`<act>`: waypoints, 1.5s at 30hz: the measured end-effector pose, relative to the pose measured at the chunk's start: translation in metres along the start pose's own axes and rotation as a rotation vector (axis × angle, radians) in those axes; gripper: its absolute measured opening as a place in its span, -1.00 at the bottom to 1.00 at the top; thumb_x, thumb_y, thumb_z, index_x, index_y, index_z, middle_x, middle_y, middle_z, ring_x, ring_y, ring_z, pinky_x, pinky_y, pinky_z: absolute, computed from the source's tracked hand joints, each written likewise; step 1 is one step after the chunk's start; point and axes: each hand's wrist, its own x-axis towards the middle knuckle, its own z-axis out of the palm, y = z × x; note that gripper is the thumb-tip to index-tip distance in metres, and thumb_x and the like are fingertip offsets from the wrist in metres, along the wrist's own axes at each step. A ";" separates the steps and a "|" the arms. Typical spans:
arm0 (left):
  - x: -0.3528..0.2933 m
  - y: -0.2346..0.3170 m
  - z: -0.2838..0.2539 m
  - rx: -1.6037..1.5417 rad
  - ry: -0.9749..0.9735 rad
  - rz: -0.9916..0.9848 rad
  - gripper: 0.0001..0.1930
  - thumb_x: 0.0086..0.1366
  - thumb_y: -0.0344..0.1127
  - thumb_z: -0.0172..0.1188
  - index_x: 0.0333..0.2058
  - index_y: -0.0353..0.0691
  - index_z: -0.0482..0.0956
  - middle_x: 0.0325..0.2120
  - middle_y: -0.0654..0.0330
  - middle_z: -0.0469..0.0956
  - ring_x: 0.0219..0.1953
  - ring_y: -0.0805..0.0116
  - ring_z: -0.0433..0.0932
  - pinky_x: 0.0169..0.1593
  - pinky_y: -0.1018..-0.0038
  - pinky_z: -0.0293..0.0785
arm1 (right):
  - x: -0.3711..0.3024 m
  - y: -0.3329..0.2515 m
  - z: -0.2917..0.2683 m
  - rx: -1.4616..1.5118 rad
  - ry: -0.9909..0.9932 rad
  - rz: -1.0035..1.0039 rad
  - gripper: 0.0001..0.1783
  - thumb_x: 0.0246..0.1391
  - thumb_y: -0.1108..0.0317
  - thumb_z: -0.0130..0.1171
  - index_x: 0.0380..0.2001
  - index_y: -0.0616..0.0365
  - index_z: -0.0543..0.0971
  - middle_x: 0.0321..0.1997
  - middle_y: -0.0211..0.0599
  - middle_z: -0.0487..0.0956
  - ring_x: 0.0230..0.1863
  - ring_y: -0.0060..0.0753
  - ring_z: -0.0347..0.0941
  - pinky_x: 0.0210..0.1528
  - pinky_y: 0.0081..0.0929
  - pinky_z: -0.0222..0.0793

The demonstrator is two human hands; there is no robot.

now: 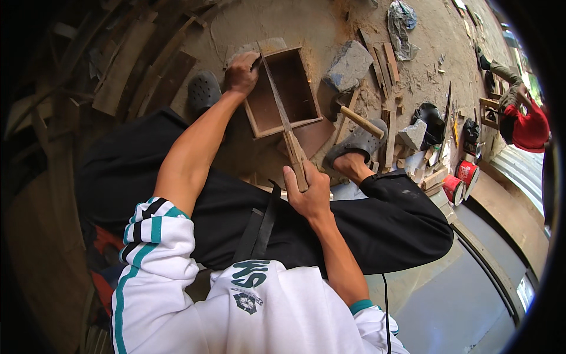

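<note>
My right hand point(311, 192) is closed around the wooden handle of a handsaw point(276, 94). Its long narrow blade points away from me, across the left part of an open wooden box point(312, 97). The box sits on the ground between my feet, with a dark inside and pale wooden edges. My left hand point(242, 74) grips the box at its far left corner, fingers curled beside the blade's tip. Whether the saw's teeth touch the wood I cannot tell. A brown flat board point(306, 138) lies under the near right corner of the box.
Wooden planks point(132, 65) are heaped at left. A concrete block point(349, 66), a wooden-handled tool point(362, 122), wood offcuts point(436, 177) and red cans point(467, 174) lie to the right. Grey clogs point(361, 141) are on my feet. Another person in a red hood point(530, 127) is at far right.
</note>
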 end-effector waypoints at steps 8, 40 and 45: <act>0.000 0.000 0.002 0.009 0.076 0.073 -0.85 0.22 -0.37 0.26 -0.22 -0.14 0.64 -0.27 0.16 0.63 -0.19 0.04 0.60 -0.11 0.22 0.52 | 0.014 -0.008 -0.002 -0.046 -0.046 0.033 -0.83 0.18 0.38 0.23 -0.37 0.30 0.55 -0.72 -0.15 0.43 -0.73 -0.38 0.37 -0.57 -0.40 0.27; -0.003 -0.009 0.008 0.014 0.106 0.110 -0.85 0.22 -0.31 0.29 -0.25 -0.16 0.66 -0.29 0.11 0.65 -0.22 0.00 0.61 -0.15 0.20 0.54 | 0.030 -0.012 -0.006 0.029 -0.010 0.042 -0.73 0.07 0.31 0.26 -0.54 0.27 0.49 -0.66 0.12 0.50 -0.58 0.24 0.50 -0.51 -0.07 0.38; -0.002 -0.009 0.007 0.024 0.102 0.112 -0.87 0.21 -0.32 0.29 -0.28 -0.17 0.66 -0.31 0.09 0.65 -0.22 0.00 0.62 -0.13 0.21 0.54 | 0.038 0.001 0.008 -0.025 0.007 -0.023 -0.83 0.12 0.35 0.23 -0.34 0.26 0.62 -0.64 -0.02 0.51 -0.61 -0.02 0.53 -0.47 -0.32 0.39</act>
